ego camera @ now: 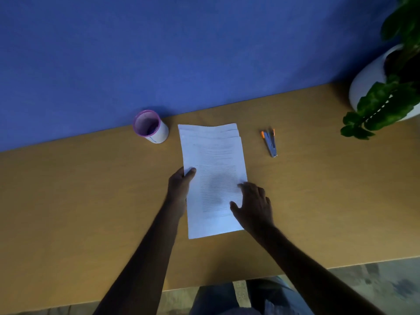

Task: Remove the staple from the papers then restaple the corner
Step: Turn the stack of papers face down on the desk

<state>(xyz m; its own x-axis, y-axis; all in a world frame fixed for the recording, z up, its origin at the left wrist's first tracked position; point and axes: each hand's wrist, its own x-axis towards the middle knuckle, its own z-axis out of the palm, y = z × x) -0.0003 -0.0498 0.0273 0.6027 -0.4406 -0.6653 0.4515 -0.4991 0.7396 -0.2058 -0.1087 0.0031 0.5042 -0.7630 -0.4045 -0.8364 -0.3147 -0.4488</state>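
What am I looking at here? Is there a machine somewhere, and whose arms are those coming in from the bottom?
There is no machine. A person wears a camera on the head, so this single picture looks down along their own arms at a wooden desk set against a blue wall.

In the middle lies a stack of printed papers, its sheets fanned slightly at the far end. The left hand holds the stack's left edge, thumb on top of the page. The right hand rests with spread fingers on the lower right of the page. Neither has a grip on a tool.

To the right of the papers, untouched, lies a small silver stapler with orange tips. To the left stands a white cup with a purple rim. A potted plant sits at the far right.
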